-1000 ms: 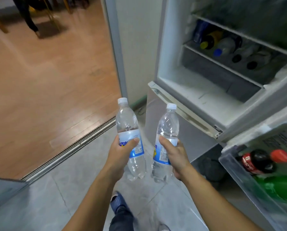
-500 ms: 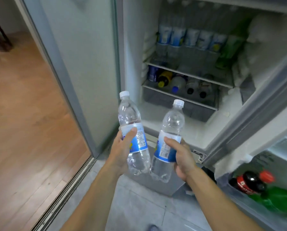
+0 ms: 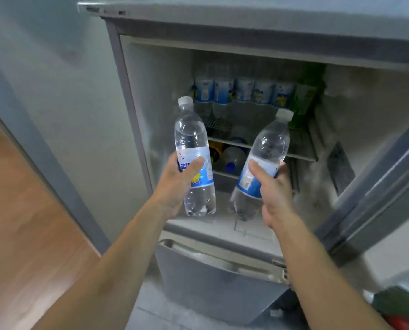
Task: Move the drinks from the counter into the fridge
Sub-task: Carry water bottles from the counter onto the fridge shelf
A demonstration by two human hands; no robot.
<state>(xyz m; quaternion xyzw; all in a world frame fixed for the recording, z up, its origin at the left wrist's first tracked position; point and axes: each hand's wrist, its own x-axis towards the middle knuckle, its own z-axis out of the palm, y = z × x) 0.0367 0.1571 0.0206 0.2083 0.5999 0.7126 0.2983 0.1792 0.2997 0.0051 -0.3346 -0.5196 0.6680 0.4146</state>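
My left hand (image 3: 178, 184) grips a clear water bottle (image 3: 194, 139) with a blue-and-white label and white cap, held upright before the open fridge (image 3: 151, 91). A second, matching water bottle (image 3: 269, 144) is in my right hand (image 3: 273, 194), its cap tilted right and toward the upper shelf (image 3: 303, 144). Both bottles hang in front of the fridge opening, above its white floor. A row of several like bottles (image 3: 241, 91) stands at the back of the upper shelf, with a green bottle (image 3: 304, 96) at its right end.
Under the shelf, several bottles (image 3: 233, 160) lie on their sides in a drawer. The fridge door (image 3: 377, 194) stands open at the right, with a red cap (image 3: 399, 323) low in its rack. The closed lower compartment (image 3: 217, 282) sits below. Wooden floor (image 3: 20, 222) lies at left.
The view has risen and closed in on the fridge. Both bottles have moved up and forward toward the opening, and the right one has tilted further right.
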